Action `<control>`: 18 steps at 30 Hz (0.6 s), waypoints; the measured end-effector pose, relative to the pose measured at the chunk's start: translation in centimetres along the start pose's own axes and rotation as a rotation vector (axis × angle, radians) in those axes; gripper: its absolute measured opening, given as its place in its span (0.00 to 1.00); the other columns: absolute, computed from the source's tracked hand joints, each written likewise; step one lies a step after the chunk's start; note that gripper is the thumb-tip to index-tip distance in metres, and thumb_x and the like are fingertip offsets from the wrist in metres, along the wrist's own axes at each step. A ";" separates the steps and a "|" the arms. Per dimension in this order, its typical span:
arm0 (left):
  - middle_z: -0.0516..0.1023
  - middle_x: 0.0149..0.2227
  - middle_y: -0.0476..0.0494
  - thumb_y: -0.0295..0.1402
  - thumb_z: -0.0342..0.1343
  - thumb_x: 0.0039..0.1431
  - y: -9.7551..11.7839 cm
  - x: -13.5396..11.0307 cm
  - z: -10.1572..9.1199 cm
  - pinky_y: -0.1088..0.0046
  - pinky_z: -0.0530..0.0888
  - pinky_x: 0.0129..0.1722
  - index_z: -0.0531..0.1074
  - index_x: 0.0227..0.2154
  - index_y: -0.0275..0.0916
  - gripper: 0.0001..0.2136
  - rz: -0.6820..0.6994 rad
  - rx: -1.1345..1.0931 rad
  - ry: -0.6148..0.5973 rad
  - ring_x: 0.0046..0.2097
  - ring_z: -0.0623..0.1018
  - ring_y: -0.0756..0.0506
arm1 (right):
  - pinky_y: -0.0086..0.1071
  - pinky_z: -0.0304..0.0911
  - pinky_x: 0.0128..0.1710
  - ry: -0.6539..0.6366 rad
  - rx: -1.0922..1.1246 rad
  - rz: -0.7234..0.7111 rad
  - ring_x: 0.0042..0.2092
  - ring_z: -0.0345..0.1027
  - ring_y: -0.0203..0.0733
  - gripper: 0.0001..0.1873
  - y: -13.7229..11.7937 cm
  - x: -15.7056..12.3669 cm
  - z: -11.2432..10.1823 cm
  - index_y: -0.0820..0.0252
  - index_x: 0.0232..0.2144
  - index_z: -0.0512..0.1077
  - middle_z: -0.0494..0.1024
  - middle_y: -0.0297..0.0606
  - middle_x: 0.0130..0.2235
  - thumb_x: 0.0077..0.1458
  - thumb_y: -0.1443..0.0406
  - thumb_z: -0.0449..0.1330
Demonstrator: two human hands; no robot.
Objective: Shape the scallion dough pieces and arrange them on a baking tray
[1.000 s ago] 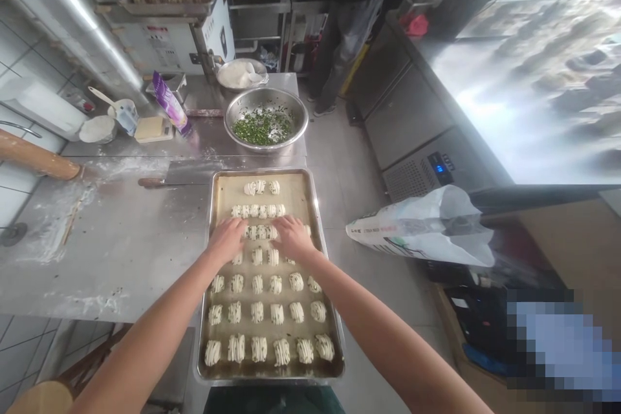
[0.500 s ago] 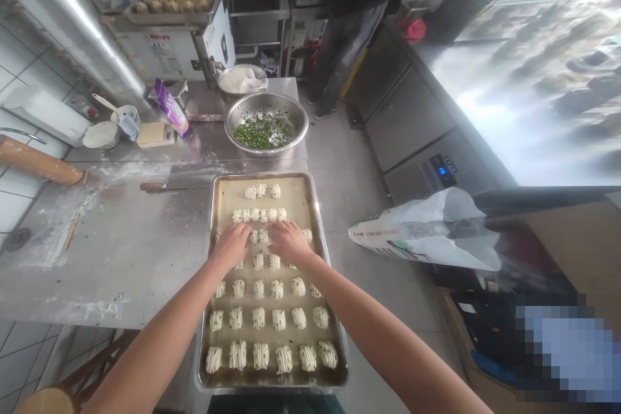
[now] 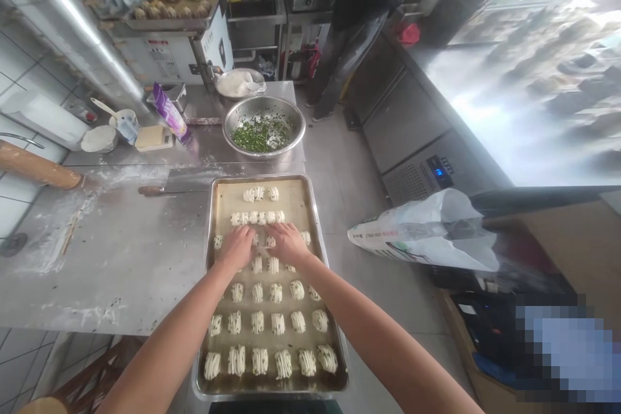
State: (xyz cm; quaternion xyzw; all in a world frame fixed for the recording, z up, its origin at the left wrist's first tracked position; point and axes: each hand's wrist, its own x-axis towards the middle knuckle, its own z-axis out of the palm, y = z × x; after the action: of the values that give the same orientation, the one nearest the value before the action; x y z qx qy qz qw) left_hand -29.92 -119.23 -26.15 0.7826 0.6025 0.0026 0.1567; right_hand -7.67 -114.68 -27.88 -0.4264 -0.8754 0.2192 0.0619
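A steel baking tray (image 3: 272,179) lined with baking paper holds rows of pale coiled dough rolls (image 3: 277,323) flecked with green. My left hand (image 3: 237,248) lies palm down on the rolls of the third row, fingers spread. My right hand (image 3: 288,244) rests on the same row, close to my left hand, and it also holds nothing I can see. The rolls under both palms are hidden. Several rolls stand in tidy rows nearer to me, and shorter rows lie beyond my fingers.
A steel table (image 3: 111,272) dusted with flour carries a rolling pin (image 3: 33,165), a cleaver (image 3: 174,181) and a steel bowl (image 3: 264,100) of chopped green herb. A person (image 3: 354,19) stands at the back. A white sack (image 3: 422,233) leans at right.
My hands have slid toward each other along the row. The camera view has shifted slightly, and the tray sits a little lower in the picture.
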 end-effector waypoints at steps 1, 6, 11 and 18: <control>0.76 0.57 0.35 0.30 0.60 0.62 0.0 -0.2 -0.2 0.54 0.71 0.61 0.70 0.59 0.41 0.22 -0.005 -0.005 0.008 0.60 0.74 0.34 | 0.44 0.59 0.62 0.013 0.002 0.012 0.61 0.67 0.53 0.35 0.5 -0.4 -0.3 0.55 0.65 0.66 0.75 0.47 0.60 0.58 0.57 0.68; 0.73 0.64 0.37 0.34 0.51 0.71 0.5 -1.4 -0.7 0.53 0.69 0.66 0.64 0.65 0.42 0.22 -0.073 -0.062 0.095 0.65 0.71 0.36 | 0.45 0.60 0.59 0.018 -0.009 0.087 0.59 0.68 0.56 0.32 2.9 -1.8 -1.0 0.59 0.62 0.70 0.77 0.49 0.57 0.58 0.54 0.67; 0.78 0.58 0.38 0.32 0.51 0.70 1.9 -1.5 0.0 0.51 0.71 0.65 0.71 0.60 0.43 0.18 -0.072 -0.090 0.121 0.61 0.75 0.36 | 0.42 0.60 0.55 -0.036 -0.019 0.052 0.55 0.70 0.52 0.24 3.8 -2.0 -0.4 0.57 0.55 0.76 0.79 0.45 0.53 0.56 0.64 0.67; 0.76 0.61 0.40 0.27 0.60 0.62 3.8 1.1 0.8 0.53 0.65 0.69 0.71 0.59 0.41 0.22 0.088 -0.085 0.064 0.65 0.70 0.38 | 0.44 0.60 0.56 -0.024 -0.001 0.072 0.56 0.69 0.53 0.30 3.8 -2.4 -0.7 0.56 0.59 0.73 0.77 0.45 0.54 0.53 0.62 0.69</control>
State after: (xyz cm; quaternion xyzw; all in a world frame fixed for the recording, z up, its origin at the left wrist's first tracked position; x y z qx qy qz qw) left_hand -25.88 -119.29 -26.12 0.8005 0.5715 0.0603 0.1700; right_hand -3.18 -114.29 -28.77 -0.4549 -0.8603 0.2261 0.0433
